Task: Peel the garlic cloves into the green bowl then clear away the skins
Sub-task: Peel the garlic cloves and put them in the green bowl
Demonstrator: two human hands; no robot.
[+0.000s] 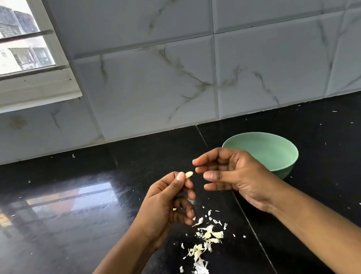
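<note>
Half done at best: found peeled-looking garlic clove [189,174] pinched in grip of left hand [171,200] near green bowl [281,155], grip of right hand [231,176] slack and empty, skins [204,245] strewn on table [70,227]; judged drop-in and clearing not yet done.

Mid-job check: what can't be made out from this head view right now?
- Head view, green bowl: the right hand covers its near-left inside, so any cloves there are hidden.
- Head view, garlic clove: too small to tell whether skin remains; the left hand covers its base.
- Head view, left palm: curled fingers hide anything else held.
</note>
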